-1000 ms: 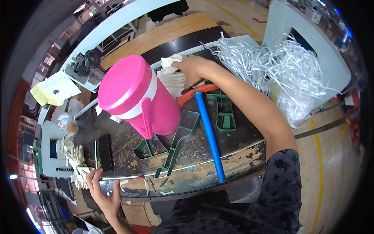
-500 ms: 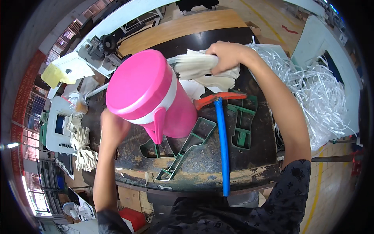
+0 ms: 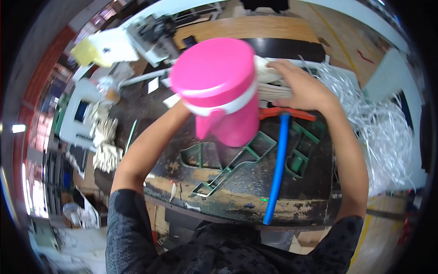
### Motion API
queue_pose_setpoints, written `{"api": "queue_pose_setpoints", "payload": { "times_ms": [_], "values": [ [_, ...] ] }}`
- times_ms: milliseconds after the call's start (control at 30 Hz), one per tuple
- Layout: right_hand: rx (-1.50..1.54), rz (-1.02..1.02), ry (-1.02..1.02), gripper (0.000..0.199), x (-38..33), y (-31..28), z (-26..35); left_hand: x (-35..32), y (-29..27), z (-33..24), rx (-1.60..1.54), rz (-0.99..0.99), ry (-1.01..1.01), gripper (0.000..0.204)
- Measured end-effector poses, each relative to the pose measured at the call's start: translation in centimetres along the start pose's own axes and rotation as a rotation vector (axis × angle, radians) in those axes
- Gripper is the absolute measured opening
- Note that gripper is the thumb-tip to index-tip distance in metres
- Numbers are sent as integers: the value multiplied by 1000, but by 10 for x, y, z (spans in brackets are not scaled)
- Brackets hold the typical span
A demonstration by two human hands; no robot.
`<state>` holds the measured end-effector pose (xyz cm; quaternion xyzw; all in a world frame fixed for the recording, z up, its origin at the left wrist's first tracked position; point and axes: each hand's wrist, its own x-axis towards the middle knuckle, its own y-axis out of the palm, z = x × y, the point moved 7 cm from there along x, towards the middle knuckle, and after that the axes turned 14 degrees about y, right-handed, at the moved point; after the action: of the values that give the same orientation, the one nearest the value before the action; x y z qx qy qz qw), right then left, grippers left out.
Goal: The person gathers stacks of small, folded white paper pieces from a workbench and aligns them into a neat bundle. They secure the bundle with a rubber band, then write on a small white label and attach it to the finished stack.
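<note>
A pink lidded jug (image 3: 214,68) with a white band stands upright on the dark worktable (image 3: 237,187). My left forearm (image 3: 155,137) reaches behind it, so that hand and its fingers are hidden. Beyond the jug's right side, my right hand (image 3: 308,89) has its thumb and fingers around a stack of cream flat pieces (image 3: 273,90), partly covered by the jug. A hammer with a red head and blue handle (image 3: 277,173) lies just nearer to me. Green-edged metal cutting dies (image 3: 223,171) lie beside it, with another green die (image 3: 299,160) on its right.
White shredded strips (image 3: 378,132) are heaped at the right. Bundles of cream pieces (image 3: 106,137) lie at the left, near a thin pale-green stick (image 3: 131,135). A black machine part (image 3: 157,32) and paper sheets (image 3: 116,45) are at the far left.
My left hand has moved from the jug's near left side to behind it. The view has shifted, so the jug appears farther right. My right hand stays by the cream stack.
</note>
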<state>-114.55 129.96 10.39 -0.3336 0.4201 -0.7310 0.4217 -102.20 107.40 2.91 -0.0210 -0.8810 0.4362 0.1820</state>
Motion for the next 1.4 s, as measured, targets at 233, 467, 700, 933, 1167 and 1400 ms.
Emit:
{"api": "queue_pose_setpoints", "payload": {
  "times_ms": [233,467,700,933,1167,1400],
  "values": [
    [51,-39,-94,87,-33,-15,46,-10,11,-13,4,1,19,57],
    [66,-150,-54,78,-83,-40,78,-30,-16,-57,266,-206,296,36],
    [71,-224,-85,61,-144,-39,128,-107,-60,-69,278,-633,-44,9],
    [474,29,-464,37,-242,29,230,-221,-89,-136,139,-535,-416,10],
    [740,-151,-279,24,-183,132,301,-263,-96,-178,676,-399,81,26],
    [349,-397,-46,37,-106,193,333,-303,-50,-155,551,-215,230,31]
  ]
}}
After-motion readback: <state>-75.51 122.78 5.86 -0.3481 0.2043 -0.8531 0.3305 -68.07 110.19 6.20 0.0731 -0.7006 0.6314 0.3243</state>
